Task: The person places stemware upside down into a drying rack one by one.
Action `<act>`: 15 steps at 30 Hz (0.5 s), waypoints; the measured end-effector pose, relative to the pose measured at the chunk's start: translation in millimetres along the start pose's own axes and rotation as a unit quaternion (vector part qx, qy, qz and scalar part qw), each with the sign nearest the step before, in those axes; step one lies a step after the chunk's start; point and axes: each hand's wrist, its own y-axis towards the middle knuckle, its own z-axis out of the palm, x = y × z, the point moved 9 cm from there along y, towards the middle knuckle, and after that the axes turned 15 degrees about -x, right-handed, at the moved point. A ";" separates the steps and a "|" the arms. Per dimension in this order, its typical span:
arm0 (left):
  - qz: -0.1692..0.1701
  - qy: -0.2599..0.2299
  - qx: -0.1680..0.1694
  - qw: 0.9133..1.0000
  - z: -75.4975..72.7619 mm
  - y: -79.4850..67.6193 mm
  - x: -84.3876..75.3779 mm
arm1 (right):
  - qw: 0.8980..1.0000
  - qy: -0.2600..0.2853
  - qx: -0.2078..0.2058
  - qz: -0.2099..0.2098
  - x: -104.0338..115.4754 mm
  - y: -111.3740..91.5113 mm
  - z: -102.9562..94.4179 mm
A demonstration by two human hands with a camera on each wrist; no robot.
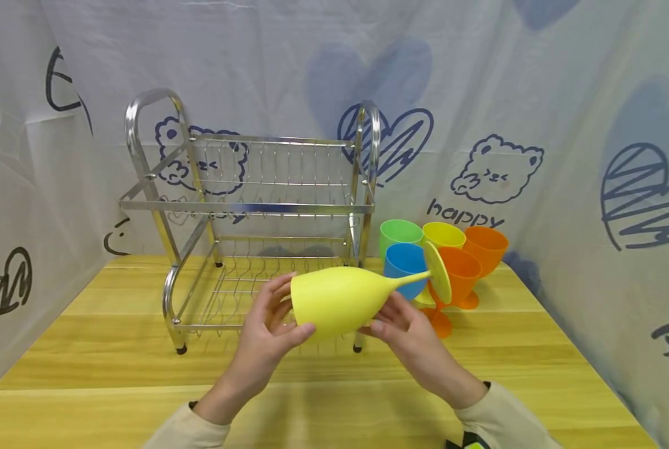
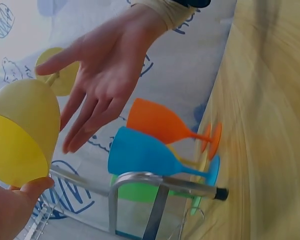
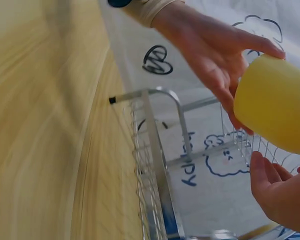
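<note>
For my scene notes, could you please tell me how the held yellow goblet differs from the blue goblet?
The held yellow goblet is tipped on its side, while the blue goblet stands upright. That yellow goblet is in the left hand; the blue goblet rests on the table. Both have a bowl, stem and round foot.

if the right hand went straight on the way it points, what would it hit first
Likely the yellow goblet, held by the left hand; the right hand looks close, but depth is unclear.

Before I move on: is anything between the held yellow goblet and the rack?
Nothing visible except the left hand gripping the held yellow goblet; the other goblets stand right of the rack.
</note>
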 end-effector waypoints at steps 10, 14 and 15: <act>-0.030 -0.036 0.010 0.999 10.3 -2.0 6.9 | 0.996 0.086 0.015 -0.003 4.8 2.8 8.0; -0.039 -0.039 0.009 0.998 12.3 -2.8 9.4 | 0.996 0.089 0.009 -0.023 9.1 4.9 9.1; -0.039 -0.040 0.010 0.998 12.7 -2.9 9.7 | 0.996 0.086 0.004 -0.028 10.3 5.4 8.8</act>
